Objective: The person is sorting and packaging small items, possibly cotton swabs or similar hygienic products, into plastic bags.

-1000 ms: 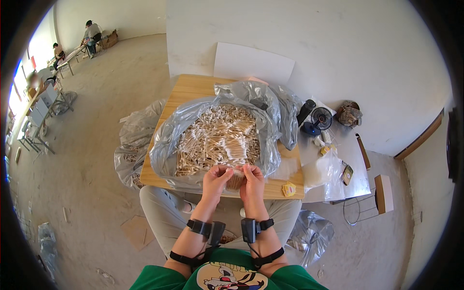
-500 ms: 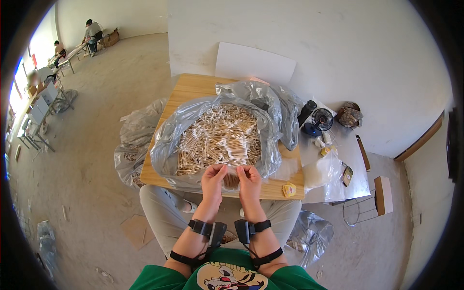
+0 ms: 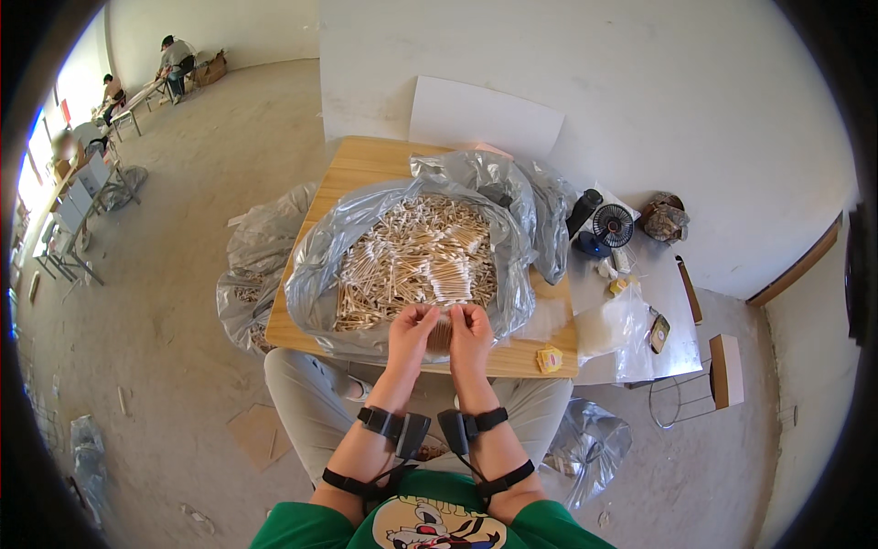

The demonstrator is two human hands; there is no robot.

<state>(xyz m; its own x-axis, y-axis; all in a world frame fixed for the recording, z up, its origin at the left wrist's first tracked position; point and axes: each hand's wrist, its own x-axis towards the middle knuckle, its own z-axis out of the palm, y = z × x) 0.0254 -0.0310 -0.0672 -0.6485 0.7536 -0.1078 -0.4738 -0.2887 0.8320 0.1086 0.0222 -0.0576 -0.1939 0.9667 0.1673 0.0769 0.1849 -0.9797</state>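
L hand and R hand were raised side by side over the near edge of the bag, forearms coming up from the lower edge, wrists nearly straight, a black strap unit on each. Both hands were curled inward, palms facing each other, fingers pressed around a small bundle of swabs held between them. Bundle's long axis ran approx. near-far, tips pointing away from the person; exact count not discernible. Bundle sat just above the bag's near rim. The clear bag lay open on the wooden worktop, filled w/ a loose swab pile, sticks lying in mixed directions. A small fan stood on the side table to the right.
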